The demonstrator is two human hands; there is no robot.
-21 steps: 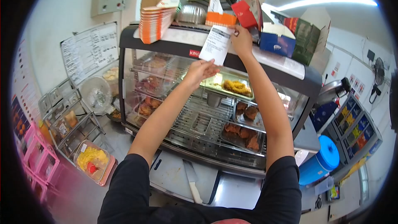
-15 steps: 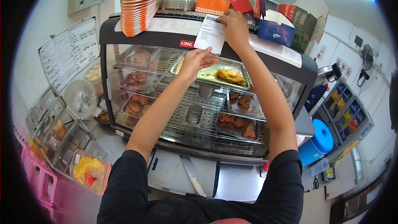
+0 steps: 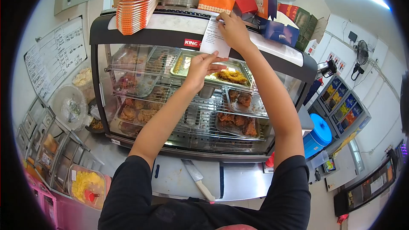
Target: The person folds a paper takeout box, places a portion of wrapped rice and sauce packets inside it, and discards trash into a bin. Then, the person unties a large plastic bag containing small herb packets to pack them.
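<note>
From the head view, we pinch a printed slip (image 3: 213, 38) by its upper edge with our right hand (image 3: 233, 30), before the cabinet's (image 3: 140, 39) top front; our left hand's (image 3: 201, 70) fingers, partly spread, meet its lower edge, grip unclear.

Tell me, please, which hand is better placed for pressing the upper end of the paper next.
Probably the right hand: it is at the upper end of the paper, while the left hand is lower, near the bottom edge.
</note>
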